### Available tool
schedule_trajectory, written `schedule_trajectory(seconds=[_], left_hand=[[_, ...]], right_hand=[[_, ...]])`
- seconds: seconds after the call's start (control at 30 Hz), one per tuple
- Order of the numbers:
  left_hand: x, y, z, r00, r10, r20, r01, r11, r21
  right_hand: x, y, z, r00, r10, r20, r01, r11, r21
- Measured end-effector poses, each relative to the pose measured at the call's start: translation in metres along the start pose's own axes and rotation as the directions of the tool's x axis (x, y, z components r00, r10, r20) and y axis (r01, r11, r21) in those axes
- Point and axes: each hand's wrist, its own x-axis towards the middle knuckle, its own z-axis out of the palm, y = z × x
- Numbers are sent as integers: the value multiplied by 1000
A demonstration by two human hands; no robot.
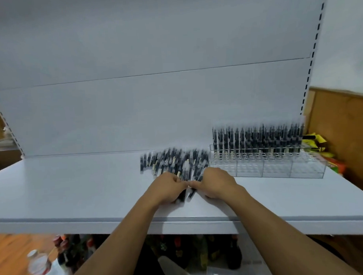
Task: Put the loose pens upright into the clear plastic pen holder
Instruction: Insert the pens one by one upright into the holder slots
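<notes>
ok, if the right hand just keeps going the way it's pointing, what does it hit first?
The right hand points forward and slightly left, at the near edge of the loose pens lying on the shelf. It would likely meet that pile first, not the clear pen holder off to its right. Motion blur leaves depth unclear.

Two bare forearms in view, no sleeves visible up to the frame edge. Left hand (pixel 168 187) and right hand (pixel 214 184) both ungloved. No rings, watch or bracelet seen on wrists or fingers. Fingertips motion-blurred, nail detail unclear.
</notes>
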Motion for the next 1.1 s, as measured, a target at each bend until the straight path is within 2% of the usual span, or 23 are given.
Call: schedule_trajectory(seconds=[0.17,0.3,0.43,0.53,0.73,0.87,1.1], left_hand=[[-2,-9,1,999,-4,-34,-3,982,-188],[1,-10,0,997,-20,-71,3,971,-239],[4,-16,0,995,-34,-95,3,952,-306],[6,-19,-1,991,-26,-128,-23,931,-365],[12,-12,2,982,75,-174,-150,866,-476],[20,2,3,970,119,-212,-215,826,-521],[41,47,26,950,227,-216,-313,717,-623]], right_hand=[[10,-17,8,1000,20,-6,-20,998,67],[18,-25,11,999,43,21,-45,991,126],[23,-24,11,997,61,45,-72,952,297],[20,-18,12,993,96,62,-115,850,514],[10,-7,2,992,109,-62,-37,727,686],[2,6,-14,992,69,-102,24,705,709],[-2,48,-50,977,27,-210,155,586,795]])
